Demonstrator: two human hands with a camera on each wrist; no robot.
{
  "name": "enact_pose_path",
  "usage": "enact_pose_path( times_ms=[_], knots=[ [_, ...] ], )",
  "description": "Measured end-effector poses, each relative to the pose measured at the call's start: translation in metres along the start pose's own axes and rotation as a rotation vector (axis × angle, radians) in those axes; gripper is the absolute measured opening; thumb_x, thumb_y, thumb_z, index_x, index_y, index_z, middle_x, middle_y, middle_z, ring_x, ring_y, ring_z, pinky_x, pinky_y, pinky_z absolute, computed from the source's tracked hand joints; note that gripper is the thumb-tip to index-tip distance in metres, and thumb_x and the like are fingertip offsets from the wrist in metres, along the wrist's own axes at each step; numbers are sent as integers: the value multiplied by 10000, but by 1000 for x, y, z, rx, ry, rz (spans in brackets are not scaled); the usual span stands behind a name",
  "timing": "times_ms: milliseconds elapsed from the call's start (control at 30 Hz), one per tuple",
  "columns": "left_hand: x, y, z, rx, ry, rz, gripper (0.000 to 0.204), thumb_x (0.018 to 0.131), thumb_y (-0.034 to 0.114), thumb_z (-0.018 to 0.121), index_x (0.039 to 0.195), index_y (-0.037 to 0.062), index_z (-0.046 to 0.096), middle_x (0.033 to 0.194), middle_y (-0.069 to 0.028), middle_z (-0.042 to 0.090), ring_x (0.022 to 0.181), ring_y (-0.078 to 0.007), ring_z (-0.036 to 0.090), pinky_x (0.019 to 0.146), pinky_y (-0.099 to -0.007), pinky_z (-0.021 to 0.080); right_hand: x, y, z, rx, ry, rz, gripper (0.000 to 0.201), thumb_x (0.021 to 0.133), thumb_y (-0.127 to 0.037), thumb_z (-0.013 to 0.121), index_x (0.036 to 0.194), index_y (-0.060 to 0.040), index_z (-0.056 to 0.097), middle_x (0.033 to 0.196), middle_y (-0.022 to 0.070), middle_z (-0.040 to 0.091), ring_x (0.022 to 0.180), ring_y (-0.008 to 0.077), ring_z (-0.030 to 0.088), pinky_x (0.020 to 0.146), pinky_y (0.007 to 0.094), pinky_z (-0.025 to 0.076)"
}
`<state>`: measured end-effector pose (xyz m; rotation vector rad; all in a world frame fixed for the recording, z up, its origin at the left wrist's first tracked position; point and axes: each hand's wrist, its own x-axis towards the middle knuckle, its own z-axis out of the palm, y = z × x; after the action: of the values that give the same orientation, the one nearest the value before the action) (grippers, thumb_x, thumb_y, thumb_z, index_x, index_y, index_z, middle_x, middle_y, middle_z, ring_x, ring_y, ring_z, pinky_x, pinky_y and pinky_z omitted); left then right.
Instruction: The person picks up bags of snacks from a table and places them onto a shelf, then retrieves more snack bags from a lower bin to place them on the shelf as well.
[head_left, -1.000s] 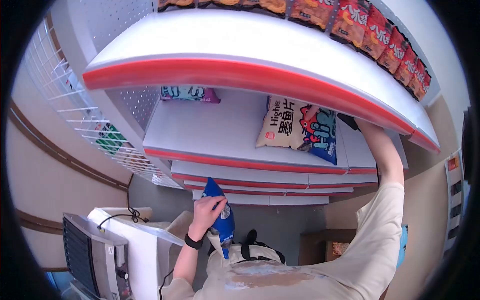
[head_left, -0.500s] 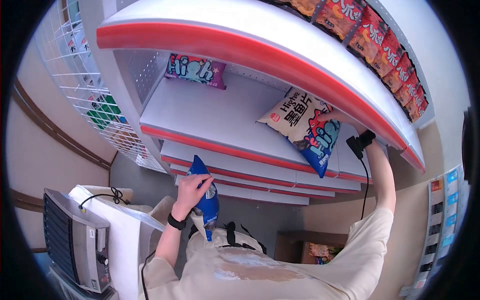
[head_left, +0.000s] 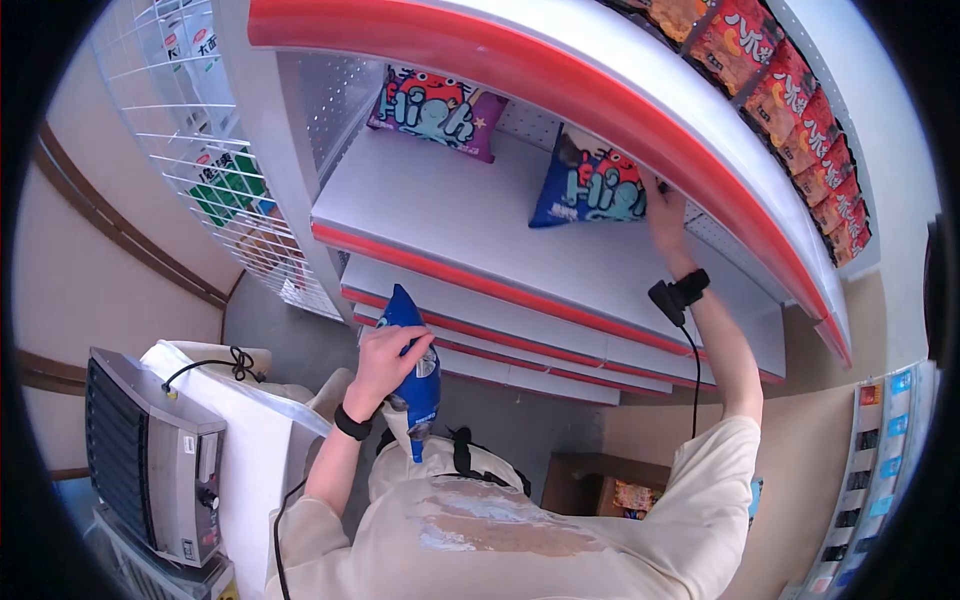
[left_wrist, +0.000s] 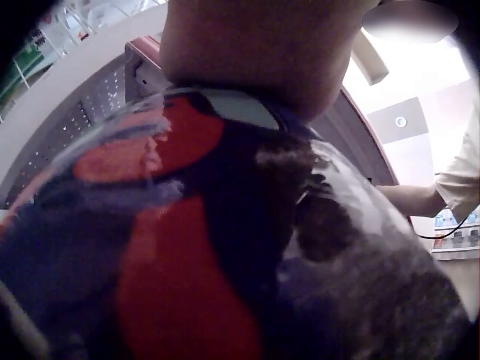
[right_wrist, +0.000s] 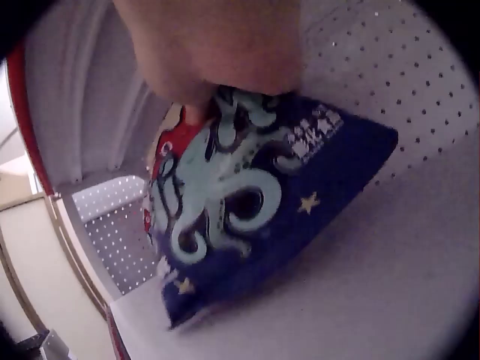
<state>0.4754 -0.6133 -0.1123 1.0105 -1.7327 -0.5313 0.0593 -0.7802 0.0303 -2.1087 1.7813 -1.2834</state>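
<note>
My right hand point(head_left: 662, 215) reaches under the upper shelf and grips a blue snack bag point(head_left: 590, 192) by its right side. In the right wrist view, that bag's octopus print point(right_wrist: 225, 187) faces the camera, and the bag stands tilted close over the white shelf, its top hidden behind the hand. Down by the body, my left hand point(head_left: 388, 362) holds a second blue snack bag point(head_left: 425, 392) by its edge. This bag point(left_wrist: 187, 247) fills most of the left wrist view. To the left on the same shelf leans a purple snack bag point(head_left: 437, 112).
A red-edged upper shelf point(head_left: 480, 45) overhangs the right arm. Red snack bags point(head_left: 790, 110) line the shelf above. Lower shelves point(head_left: 520, 345) jut out below. A wire rack point(head_left: 210, 190) stands at left, near a metal appliance point(head_left: 165, 450) on a white-covered surface. An open cardboard box point(head_left: 580, 485) sits below right.
My right hand has carried the blue bag from the shelf's front edge deeper in, turning it more upright. The left hand keeps its bag by the body. The head view has shifted, showing more purple bag.
</note>
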Motion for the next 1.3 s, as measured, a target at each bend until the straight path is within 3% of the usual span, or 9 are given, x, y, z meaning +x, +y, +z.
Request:
enact_pose_path(
  times_ms=[200, 367, 433, 567, 667, 767, 1000, 1067, 1300],
  knots=[
    [-2, -4, -7, 13, 28, 20, 113, 749, 100, 729, 834, 49, 676, 661, -95, 640, 566, -238, 618, 499, -329, 444, 5, -30, 32, 279, -11, 113, 480, 871, -272, 670, 1223, 13, 513, 1163, 115, 576, 1073, 166, 527, 942, 307, 399],
    [-4, -8, -15, 19, 26, 8, 114, 748, 98, 730, 836, 48, 676, 654, -95, 636, 561, -241, 613, 492, -328, 443, 17, -55, 23, 701, -329, 713, 441, 810, -233, 684, 1174, -31, 536, 1094, 80, 590, 1043, 158, 563, 879, 323, 469],
    [-6, -11, -16, 28, 38, 4, 115, 748, 97, 730, 838, 48, 677, 653, -96, 635, 559, -241, 612, 490, -328, 443, 25, -20, 29, 834, -337, 708, 416, 791, -195, 674, 1152, -33, 543, 1080, 71, 595, 1026, 158, 568, 872, 325, 474],
    [-9, -14, -20, 46, 34, -23, 118, 747, 95, 729, 841, 46, 677, 652, -97, 633, 557, -239, 611, 486, -327, 445, 30, -19, 32, 1057, -348, 721, 342, 755, -116, 639, 1080, -42, 561, 1028, 50, 607, 976, 159, 582, 861, 331, 484],
    [-8, -15, -21, 45, 38, -23, 118, 750, 96, 728, 843, 46, 676, 655, -97, 634, 558, -240, 611, 490, -325, 449, 33, -36, 30, 982, -506, 744, 287, 761, -84, 645, 1036, -49, 570, 1007, 52, 612, 951, 166, 585, 872, 342, 484],
    [-7, -15, -23, 52, 22, -29, 118, 753, 97, 726, 847, 46, 675, 660, -98, 636, 561, -241, 613, 495, -323, 454, 26, -83, 33, 885, -434, 663, 347, 762, -66, 683, 1084, -47, 556, 1038, 62, 610, 980, 181, 585, 886, 359, 482],
    [-3, -19, -19, 48, 10, -15, 113, 757, 96, 725, 843, 45, 672, 680, -107, 644, 577, -249, 621, 504, -321, 462, 23, -54, 36, 868, -507, 749, 381, 767, -61, 740, 1114, -70, 584, 1075, 67, 606, 1059, 171, 539, 919, 359, 445],
    [-2, -19, -17, 35, 7, -16, 114, 757, 97, 726, 841, 43, 671, 685, -107, 647, 578, -250, 622, 505, -321, 463, 18, -44, 31, 857, -398, 616, 450, 801, -82, 704, 1204, -60, 506, 1112, 65, 599, 1032, 183, 577, 899, 361, 473],
    [0, -18, -14, 27, 16, -26, 107, 758, 102, 728, 825, 37, 676, 693, -106, 655, 574, -241, 626, 513, -313, 467, 21, 10, 13, 958, -157, 483, 429, 773, -113, 749, 1150, -69, 549, 1088, 50, 585, 1054, 163, 539, 917, 325, 404]
  ],
)
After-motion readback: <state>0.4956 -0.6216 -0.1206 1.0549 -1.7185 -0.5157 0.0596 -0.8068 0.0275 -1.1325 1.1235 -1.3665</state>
